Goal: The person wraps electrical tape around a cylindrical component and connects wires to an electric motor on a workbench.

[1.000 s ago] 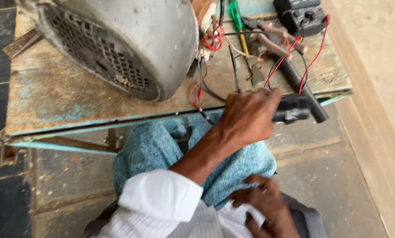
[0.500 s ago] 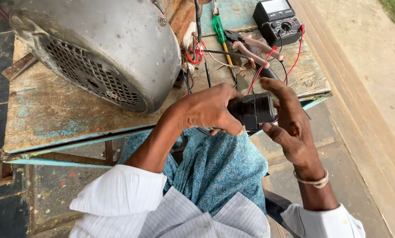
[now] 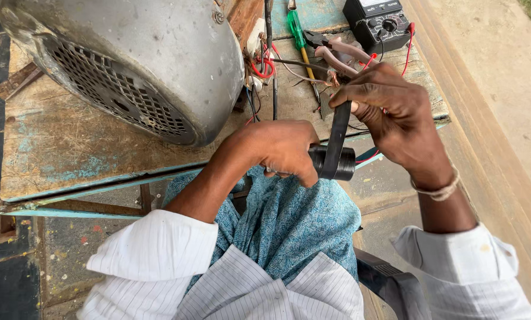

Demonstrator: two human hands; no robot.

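Bare worn tabletop [image 3: 70,148] left open; motor [image 3: 129,59] blocks centre; wires [image 3: 265,65], pliers [image 3: 336,50], multimeter [image 3: 378,24] crowd right.

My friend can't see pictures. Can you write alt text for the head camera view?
The left hand grips a roll of black tape while the right hand pulls a strip up from it. Behind them, a worn wooden table holds a grey electric motor, a green screwdriver, pliers and a multimeter.

White pinstriped shirt sleeves [image 3: 159,249], teal patterned wrap [image 3: 289,225], thread band on right wrist [image 3: 437,191].

Head camera looks steeply down, close above lap
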